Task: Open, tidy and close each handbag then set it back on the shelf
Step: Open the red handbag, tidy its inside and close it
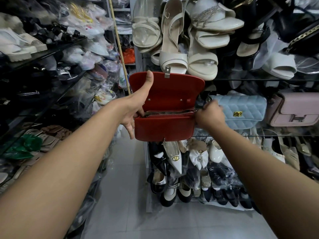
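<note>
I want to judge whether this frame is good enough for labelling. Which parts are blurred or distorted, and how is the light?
Head view: the right hand at the zipper end is motion-blurred, its grip unreadable; the left hand and red handbag are sharp. Head view: the wide lens curves the shelf edges and enlarges the forearms; the left shelves are dim.

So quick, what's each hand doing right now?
Left hand: grips the red handbag, thumb propping its flap open.
Right hand: blurred, fingers curled at the right end of the zip, apparently pinching it.
</note>
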